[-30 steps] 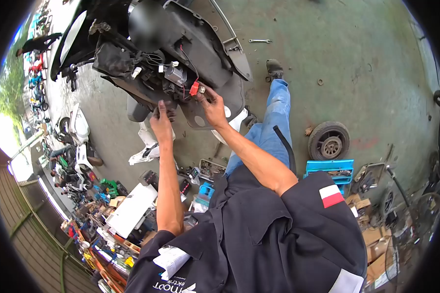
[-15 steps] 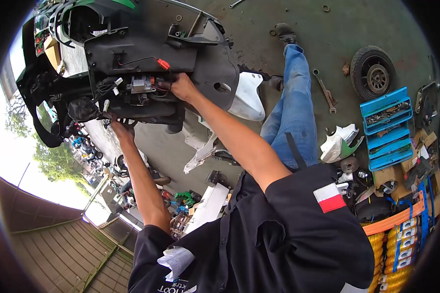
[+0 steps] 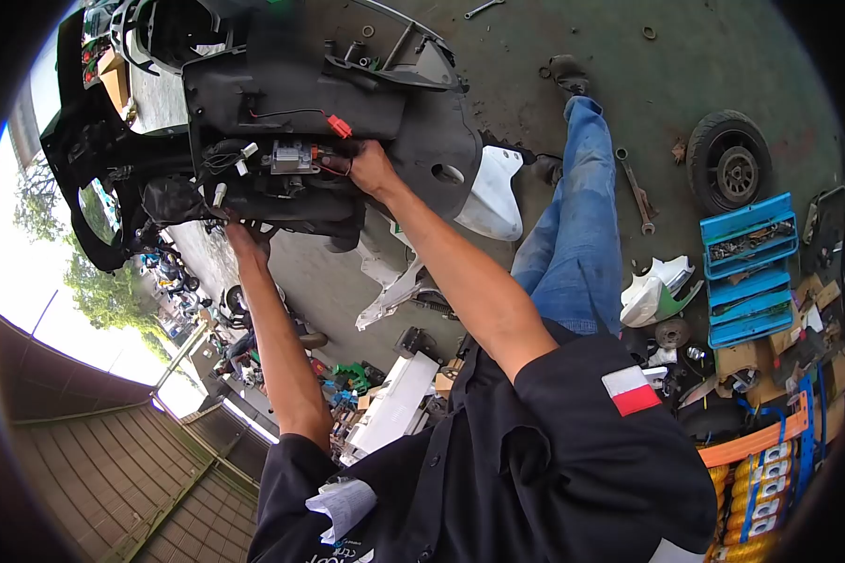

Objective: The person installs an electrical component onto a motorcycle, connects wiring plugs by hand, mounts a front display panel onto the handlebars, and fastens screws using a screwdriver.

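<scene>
Ahead of me is a partly stripped motor scooter with black body panels [image 3: 296,89]. My right hand [image 3: 371,169] reaches in beside a silver box [image 3: 294,159] with wires; its fingertips are hidden among the dark parts. Above that hand a red connector [image 3: 339,127] hangs loose on a thin cable. My left hand [image 3: 244,238] is lower left, at the edge of the black frame near a white connector [image 3: 220,195]. Its fingers are mostly hidden. Another white connector [image 3: 247,158] lies left of the silver box.
On the floor at right are a wheel [image 3: 729,161], a wrench [image 3: 636,191], an open blue toolbox [image 3: 749,272] and a white-green panel [image 3: 660,291]. A white panel [image 3: 494,194] lies beside the scooter. A person's jeans-clad leg [image 3: 588,206] stretches across the floor.
The view has turned and shifted. My right hand has let go of the red connector and moved in beside the silver box. My left hand has moved to the frame's edge.
</scene>
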### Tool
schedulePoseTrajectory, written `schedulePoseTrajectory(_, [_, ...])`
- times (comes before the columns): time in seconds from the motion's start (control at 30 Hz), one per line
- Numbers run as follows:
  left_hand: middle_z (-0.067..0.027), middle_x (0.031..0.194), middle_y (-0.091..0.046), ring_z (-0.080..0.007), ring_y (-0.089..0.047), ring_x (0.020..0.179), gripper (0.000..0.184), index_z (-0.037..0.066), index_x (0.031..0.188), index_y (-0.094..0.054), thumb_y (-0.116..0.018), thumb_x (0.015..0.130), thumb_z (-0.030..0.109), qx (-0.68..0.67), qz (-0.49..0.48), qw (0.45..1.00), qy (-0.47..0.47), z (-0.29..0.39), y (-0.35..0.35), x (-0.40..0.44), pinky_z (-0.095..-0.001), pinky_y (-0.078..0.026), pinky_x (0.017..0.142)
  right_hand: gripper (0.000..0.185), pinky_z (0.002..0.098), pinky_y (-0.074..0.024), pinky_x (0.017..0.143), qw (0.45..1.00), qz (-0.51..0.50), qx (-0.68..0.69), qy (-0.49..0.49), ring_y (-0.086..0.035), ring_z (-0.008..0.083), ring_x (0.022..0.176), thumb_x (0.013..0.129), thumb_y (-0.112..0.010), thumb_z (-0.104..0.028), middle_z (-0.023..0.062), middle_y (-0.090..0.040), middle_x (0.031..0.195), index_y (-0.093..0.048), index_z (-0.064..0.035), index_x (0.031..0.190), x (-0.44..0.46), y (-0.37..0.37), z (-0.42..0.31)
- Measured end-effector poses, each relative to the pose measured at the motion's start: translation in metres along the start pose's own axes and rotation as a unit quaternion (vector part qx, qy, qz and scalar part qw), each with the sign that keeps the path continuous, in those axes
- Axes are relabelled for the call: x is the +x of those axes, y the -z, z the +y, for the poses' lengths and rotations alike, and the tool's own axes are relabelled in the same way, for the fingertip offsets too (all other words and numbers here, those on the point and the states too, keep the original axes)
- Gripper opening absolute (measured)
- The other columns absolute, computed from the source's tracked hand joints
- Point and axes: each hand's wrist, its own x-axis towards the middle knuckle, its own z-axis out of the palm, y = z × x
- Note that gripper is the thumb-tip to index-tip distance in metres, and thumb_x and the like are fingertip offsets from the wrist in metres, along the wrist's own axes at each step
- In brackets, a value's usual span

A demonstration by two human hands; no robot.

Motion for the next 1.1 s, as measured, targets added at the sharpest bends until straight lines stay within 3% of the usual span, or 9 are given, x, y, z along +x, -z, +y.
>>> schedulePoseTrajectory(0.1, [-0.0136, 0.149, -0.042, -0.04, -0.033, 0.142, 0.049, 0.019, 0.146, -0.04, -0.036, 0.104, 0.043, 0.013, 0.009, 1.0, -0.013, -0.002, -0.003, -0.002, -0.0759, -0.026, 0.106, 0.037, 0.0316, -0.0513, 0.082, 0.998, 0.017, -0.01, 0.056, -0.066, 0.0163, 0.087, 0.079, -0.083, -0.021, 0.0103, -0.075, 0.1, -0.073, 0.0006, 0.107, 0.003, -0.005, 0.006])
schedulePoseTrajectory(0.17, [-0.0138, 0.149, -0.042, -0.0404, -0.033, 0.142, 0.049, 0.02, 0.146, -0.04, -0.035, 0.104, 0.044, 0.022, 0.018, 0.999, -0.016, -0.001, -0.008, -0.007, -0.076, -0.026, 0.105, 0.038, 0.032, -0.0513, 0.084, 0.989, 0.091, 0.08, 0.087, -0.068, 0.0182, 0.089, 0.077, -0.084, -0.02, 0.0106, -0.075, 0.102, -0.072, 0.0015, 0.107, -0.001, -0.009, 0.001])
schedulePoseTrajectory(0.37, [-0.013, 0.149, -0.041, -0.0382, -0.036, 0.14, 0.049, 0.019, 0.147, -0.04, -0.033, 0.103, 0.041, 0.034, 0.022, 0.999, -0.027, -0.001, -0.014, -0.009, -0.0747, -0.03, 0.103, 0.035, 0.0319, -0.0512, 0.085, 0.995, 0.096, -0.005, -0.026, -0.069, 0.0183, 0.092, 0.077, -0.084, -0.017, 0.0135, -0.076, 0.099, -0.075, 0.001, 0.105, -0.014, -0.006, -0.006])
schedulePoseTrajectory(0.43, [-0.0123, 0.15, -0.041, -0.0362, -0.037, 0.139, 0.049, 0.018, 0.148, -0.038, -0.032, 0.103, 0.036, 0.036, 0.029, 0.999, -0.021, -0.004, -0.01, -0.009, -0.0727, -0.033, 0.102, 0.034, 0.0316, -0.0511, 0.084, 0.995, 0.093, -0.016, -0.026, -0.069, 0.0177, 0.09, 0.078, -0.083, -0.017, 0.0135, -0.076, 0.098, -0.075, 0.0009, 0.106, -0.012, -0.004, -0.007])
schedulePoseTrajectory(0.7, [-0.0137, 0.15, -0.039, -0.0389, -0.032, 0.142, 0.053, 0.02, 0.149, -0.037, -0.035, 0.103, 0.047, 0.035, -0.006, 0.999, -0.036, -0.011, 0.0, 0.006, -0.0758, -0.026, 0.104, 0.031, 0.0326, -0.0508, 0.079, 0.995, 0.09, -0.039, 0.007, -0.068, 0.018, 0.081, 0.082, -0.079, -0.018, 0.0146, -0.076, 0.093, -0.074, 0.0026, 0.104, -0.011, -0.007, -0.006])
schedulePoseTrajectory(0.8, [-0.014, 0.152, -0.037, -0.0397, -0.031, 0.143, 0.054, 0.02, 0.149, -0.036, -0.036, 0.101, 0.046, 0.044, 0.0, 0.998, -0.039, -0.012, -0.001, 0.006, -0.0759, -0.025, 0.105, 0.026, 0.0302, -0.0496, 0.077, 0.992, 0.082, -0.094, 0.032, -0.063, 0.0122, 0.078, 0.086, -0.076, -0.016, 0.0114, -0.075, 0.086, -0.073, 0.0007, 0.106, -0.012, -0.008, -0.008])
schedulePoseTrajectory(0.87, [-0.0141, 0.152, -0.037, -0.0401, -0.031, 0.143, 0.054, 0.02, 0.149, -0.035, -0.035, 0.101, 0.045, 0.043, 0.007, 0.999, -0.032, -0.009, -0.004, 0.002, -0.0756, -0.025, 0.105, 0.025, 0.0348, -0.0486, 0.072, 0.989, 0.074, -0.122, 0.038, -0.057, 0.0167, 0.068, 0.086, -0.074, -0.016, 0.021, -0.07, 0.08, -0.071, 0.0036, 0.1, -0.013, -0.008, -0.01])
schedulePoseTrajectory(0.97, [-0.0144, 0.153, -0.036, -0.0406, -0.03, 0.143, 0.053, 0.021, 0.149, -0.035, -0.034, 0.101, 0.044, 0.036, 0.009, 0.999, -0.031, -0.01, -0.006, -0.001, -0.0753, -0.024, 0.106, 0.024, 0.0356, -0.0477, 0.07, 0.993, 0.081, -0.078, 0.045, -0.053, 0.0184, 0.065, 0.086, -0.073, -0.016, 0.0226, -0.069, 0.079, -0.07, 0.0044, 0.099, -0.012, -0.012, -0.004])
schedulePoseTrajectory(1.1, [-0.0142, 0.153, -0.036, -0.0404, -0.029, 0.143, 0.053, 0.021, 0.149, -0.036, -0.032, 0.101, 0.043, 0.031, -0.001, 0.998, -0.052, -0.018, 0.003, 0.014, -0.0761, -0.024, 0.105, 0.019, 0.033, -0.0472, 0.068, 0.993, 0.062, -0.091, 0.049, -0.049, 0.0144, 0.065, 0.09, -0.071, -0.011, 0.0176, -0.068, 0.074, -0.07, 0.0061, 0.097, -0.011, -0.007, -0.011])
